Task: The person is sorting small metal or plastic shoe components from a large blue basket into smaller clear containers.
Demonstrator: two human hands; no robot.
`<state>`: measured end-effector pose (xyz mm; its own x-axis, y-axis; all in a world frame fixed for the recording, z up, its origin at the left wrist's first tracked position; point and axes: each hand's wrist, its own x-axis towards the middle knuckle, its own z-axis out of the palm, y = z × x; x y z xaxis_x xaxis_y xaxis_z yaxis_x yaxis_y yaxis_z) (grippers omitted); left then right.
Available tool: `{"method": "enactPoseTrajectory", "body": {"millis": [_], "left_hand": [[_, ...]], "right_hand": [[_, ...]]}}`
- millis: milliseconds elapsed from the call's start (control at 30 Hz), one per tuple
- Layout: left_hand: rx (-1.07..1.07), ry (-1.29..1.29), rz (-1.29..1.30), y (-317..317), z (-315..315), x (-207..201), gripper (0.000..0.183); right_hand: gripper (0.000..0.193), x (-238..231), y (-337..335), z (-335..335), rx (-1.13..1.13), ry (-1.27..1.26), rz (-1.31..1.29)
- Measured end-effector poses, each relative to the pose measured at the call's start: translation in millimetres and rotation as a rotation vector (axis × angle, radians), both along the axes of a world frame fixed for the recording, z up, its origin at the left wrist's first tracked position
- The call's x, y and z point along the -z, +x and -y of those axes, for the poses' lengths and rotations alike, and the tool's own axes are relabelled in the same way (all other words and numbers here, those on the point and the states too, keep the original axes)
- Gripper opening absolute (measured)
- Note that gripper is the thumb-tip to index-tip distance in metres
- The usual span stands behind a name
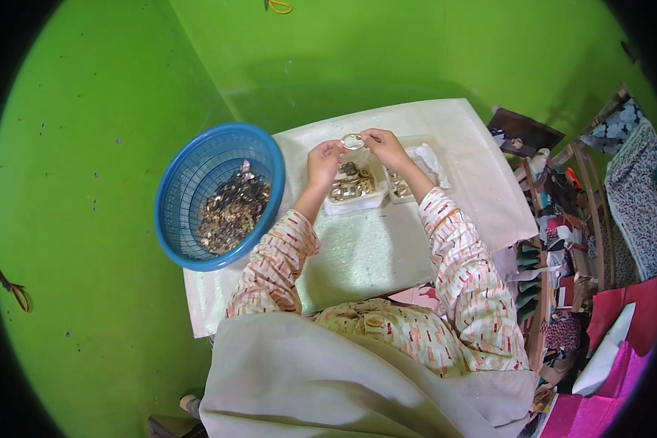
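Over the far part of the table, my two hands hold a small oval, pale gold metal ring (352, 141), which looks like a buckle. My left hand (324, 162) pinches its left side, and my right hand (385, 147) pinches the right side. Below them stands a white plastic tub (356, 205) with shiny gold metal pieces (352, 188) in it. Beside it, partly behind my right forearm, is a second clear tub (444, 190) holding more metal pieces and something white.
A blue plastic basket (169, 237) with a heap of gold and dark metal pieces (233, 208) stands at the table's left edge. White cloth covers the table (482, 182). Shelves of folded fabrics (562, 263) crowd the right. Scissors (13, 286) hang on the green wall.
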<state>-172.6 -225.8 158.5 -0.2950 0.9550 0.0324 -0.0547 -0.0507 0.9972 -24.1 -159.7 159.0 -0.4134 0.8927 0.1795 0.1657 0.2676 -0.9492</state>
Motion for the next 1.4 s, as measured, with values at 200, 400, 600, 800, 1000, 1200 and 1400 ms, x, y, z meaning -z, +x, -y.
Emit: {"method": "enactPoseTrajectory", "body": {"millis": [200,400,600,800,1000,1200,1400], "left_hand": [[0.017,0.012,0.044,96,-50,50,0.016],[0.047,-0.028,-0.162,138,-83,100,0.019],[0.141,-0.017,-0.499,127,-109,107,0.022],[0.122,-0.021,-0.610,123,-122,98,0.022],[0.092,-0.082,-0.510,108,-120,106,0.021],[-0.029,-0.085,-0.621,105,-114,89,0.021],[-0.014,-0.088,-0.598,104,-109,95,0.021]], "right_hand": [[0.021,46,98,-42,0.093,-0.019,0.116],[0.018,112,153,-75,0.070,-0.121,0.145],[0.017,136,156,-101,0.077,-0.118,0.192],[0.018,144,177,-131,0.210,-0.073,0.389],[0.019,154,172,-137,0.209,-0.117,0.536],[0.017,169,151,-138,0.179,-0.118,0.505],[0.017,165,148,-132,0.180,-0.133,0.537]]}}
